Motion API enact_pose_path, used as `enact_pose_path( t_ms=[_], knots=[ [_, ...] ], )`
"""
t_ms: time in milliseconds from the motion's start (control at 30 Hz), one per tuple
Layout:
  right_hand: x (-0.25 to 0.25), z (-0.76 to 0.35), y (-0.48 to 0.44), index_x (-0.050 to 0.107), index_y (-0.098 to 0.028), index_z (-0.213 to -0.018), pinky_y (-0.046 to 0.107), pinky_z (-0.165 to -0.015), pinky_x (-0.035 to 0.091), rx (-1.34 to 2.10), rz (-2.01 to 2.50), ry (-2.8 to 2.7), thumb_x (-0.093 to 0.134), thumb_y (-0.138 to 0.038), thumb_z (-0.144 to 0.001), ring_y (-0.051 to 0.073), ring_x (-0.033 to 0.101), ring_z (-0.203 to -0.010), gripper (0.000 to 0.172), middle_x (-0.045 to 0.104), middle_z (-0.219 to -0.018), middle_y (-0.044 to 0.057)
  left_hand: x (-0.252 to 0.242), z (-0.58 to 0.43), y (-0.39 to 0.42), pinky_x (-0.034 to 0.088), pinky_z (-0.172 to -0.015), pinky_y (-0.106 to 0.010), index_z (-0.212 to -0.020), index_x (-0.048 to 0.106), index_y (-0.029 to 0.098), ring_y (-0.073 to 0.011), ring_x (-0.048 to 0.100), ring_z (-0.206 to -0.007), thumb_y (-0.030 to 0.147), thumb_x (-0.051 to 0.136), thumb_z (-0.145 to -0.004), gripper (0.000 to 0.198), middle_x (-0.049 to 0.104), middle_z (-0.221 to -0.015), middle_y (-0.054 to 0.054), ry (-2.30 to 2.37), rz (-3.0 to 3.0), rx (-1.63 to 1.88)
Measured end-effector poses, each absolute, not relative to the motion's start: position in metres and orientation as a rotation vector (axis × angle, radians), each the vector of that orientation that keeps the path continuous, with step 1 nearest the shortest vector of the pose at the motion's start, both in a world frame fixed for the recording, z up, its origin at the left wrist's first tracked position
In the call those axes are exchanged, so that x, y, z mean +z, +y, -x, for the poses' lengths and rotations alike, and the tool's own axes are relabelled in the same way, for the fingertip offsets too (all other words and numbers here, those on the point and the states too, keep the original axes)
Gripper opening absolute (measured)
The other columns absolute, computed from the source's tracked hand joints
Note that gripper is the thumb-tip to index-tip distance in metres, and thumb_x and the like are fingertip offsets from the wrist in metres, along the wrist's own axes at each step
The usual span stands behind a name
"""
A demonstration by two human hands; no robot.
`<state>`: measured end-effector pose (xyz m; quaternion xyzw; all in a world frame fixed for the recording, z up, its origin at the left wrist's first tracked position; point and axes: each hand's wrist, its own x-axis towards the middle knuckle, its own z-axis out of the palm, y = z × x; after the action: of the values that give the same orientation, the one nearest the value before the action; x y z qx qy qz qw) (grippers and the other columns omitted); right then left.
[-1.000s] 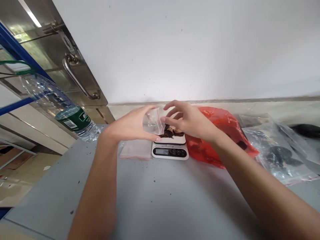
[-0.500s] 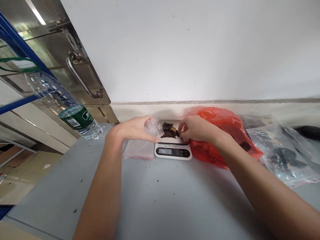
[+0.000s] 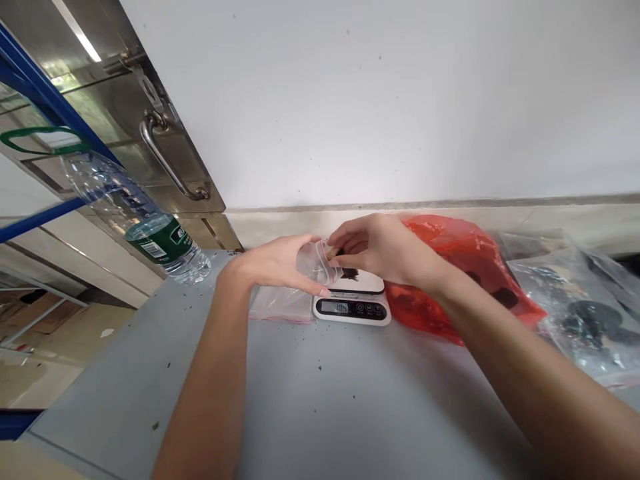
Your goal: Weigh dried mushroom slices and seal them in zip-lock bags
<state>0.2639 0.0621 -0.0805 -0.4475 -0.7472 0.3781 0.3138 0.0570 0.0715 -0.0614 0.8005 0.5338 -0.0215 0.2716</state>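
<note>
My left hand (image 3: 280, 265) curves round a small clear zip bag (image 3: 314, 261) and keeps its mouth spread towards the right. At that mouth my right hand (image 3: 387, 252) pinches dried pieces (image 3: 340, 252), brown and pale, mostly covered by the fingers. Just below, a white kitchen scale (image 3: 353, 315) with a black display strip carries a few more dark dried bits (image 3: 351, 274) on its platform. What kind of dried stuff it is, I cannot tell. A stack of flat zip bags (image 3: 283, 307) lies left of the scale, partly under my left hand.
A crumpled red plastic bag (image 3: 440, 313) with dark contents sits right of the scale. Beyond it lie clear bags (image 3: 590, 320) with dark pieces. A large water bottle (image 3: 165, 243) stands at the left table edge. Small crumbs dot the grey table (image 3: 320, 413); a white wall rises behind.
My right hand has picked dried pieces off the scale and moved left to the bag's mouth. Fewer pieces show on the platform. The view has shifted slightly.
</note>
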Motion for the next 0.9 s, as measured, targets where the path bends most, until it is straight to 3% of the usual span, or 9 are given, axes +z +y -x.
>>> enact_pose_path(
  t_ms=[100, 233, 367, 433, 533, 667, 767, 900],
  knots=[
    [-0.084, -0.258, 0.068, 0.077, -0.017, -0.095, 0.034, -0.08, 0.061, 1.029, 1.162, -1.851, 0.073, -0.018, -0.085, 0.021, 0.077, -0.087, 0.01, 0.082, -0.097, 0.008, -0.06, -0.052, 0.07, 0.05, -0.104, -0.043, -0.151, 0.048, 0.027, -0.0399, 0.056, -0.139, 0.076, 0.074, -0.071, 0.097, 0.056, -0.157, -0.012, 1.445, -2.147, 0.03],
    [-0.088, -0.261, 0.078, 0.075, -0.018, -0.109, 0.035, -0.083, 0.057, 0.727, 1.492, -1.97, 0.067, -0.028, -0.095, 0.025, 0.075, -0.1, 0.02, 0.08, -0.112, 0.012, -0.061, -0.04, 0.071, 0.05, -0.107, -0.043, -0.143, 0.055, 0.026, -0.0369, 0.057, -0.138, 0.075, 0.073, -0.074, 0.086, 0.06, -0.152, -0.011, 1.451, -2.099, 0.16],
    [-0.096, -0.258, 0.079, 0.058, -0.023, -0.148, 0.039, -0.093, 0.055, 0.822, 1.737, -2.285, 0.079, -0.052, -0.087, 0.034, 0.066, -0.122, 0.071, 0.065, -0.143, 0.018, -0.062, -0.032, 0.074, 0.045, -0.113, -0.042, -0.143, 0.054, 0.024, -0.0359, 0.053, -0.142, 0.072, 0.074, -0.071, 0.088, 0.055, -0.157, -0.011, 1.445, -2.077, 0.204],
    [-0.1, -0.253, 0.077, 0.051, -0.026, -0.156, 0.04, -0.094, 0.054, 0.807, 1.804, -2.336, 0.077, -0.059, -0.086, 0.036, 0.064, -0.125, 0.081, 0.057, -0.15, 0.02, -0.062, -0.031, 0.075, 0.046, -0.113, -0.044, -0.142, 0.055, 0.024, -0.0368, 0.053, -0.141, 0.073, 0.074, -0.07, 0.089, 0.056, -0.157, -0.012, 1.463, -2.079, 0.199],
    [-0.105, -0.247, 0.076, 0.06, -0.025, -0.147, 0.036, -0.09, 0.052, 0.759, 1.74, -2.373, 0.075, -0.048, -0.09, 0.033, 0.065, -0.118, 0.064, 0.059, -0.145, 0.018, -0.061, -0.033, 0.074, 0.048, -0.108, -0.045, -0.142, 0.054, 0.024, -0.038, 0.057, -0.136, 0.073, 0.073, -0.07, 0.089, 0.06, -0.152, -0.012, 1.473, -2.085, 0.192],
    [-0.107, -0.247, 0.078, 0.075, -0.022, -0.107, 0.027, -0.067, 0.046, 0.808, 1.609, -2.393, 0.068, -0.019, -0.089, 0.021, 0.067, -0.085, 0.02, 0.075, -0.109, 0.008, -0.06, -0.036, 0.073, 0.051, -0.101, -0.045, -0.14, 0.055, 0.023, -0.0391, 0.06, -0.13, 0.075, 0.072, -0.07, 0.089, 0.063, -0.147, -0.013, 1.507, -2.062, 0.13],
    [-0.107, -0.25, 0.078, 0.073, -0.021, -0.092, 0.026, -0.061, 0.042, 0.798, 1.598, -2.392, 0.062, -0.009, -0.088, 0.017, 0.064, -0.074, 0.017, 0.076, -0.093, 0.003, -0.06, -0.039, 0.071, 0.05, -0.105, -0.044, -0.142, 0.053, 0.024, -0.0382, 0.057, -0.135, 0.075, 0.071, -0.071, 0.089, 0.06, -0.152, -0.012, 1.496, -2.064, 0.115],
    [-0.106, -0.256, 0.079, 0.075, -0.021, -0.105, 0.025, -0.073, 0.049, 0.789, 1.636, -2.349, 0.064, -0.008, -0.09, 0.018, 0.071, -0.088, 0.023, 0.079, -0.106, 0.005, -0.059, -0.041, 0.07, 0.048, -0.109, -0.042, -0.149, 0.048, 0.026, -0.0369, 0.055, -0.138, 0.077, 0.069, -0.074, 0.093, 0.056, -0.157, -0.011, 1.544, -2.059, 0.011]
  ],
)
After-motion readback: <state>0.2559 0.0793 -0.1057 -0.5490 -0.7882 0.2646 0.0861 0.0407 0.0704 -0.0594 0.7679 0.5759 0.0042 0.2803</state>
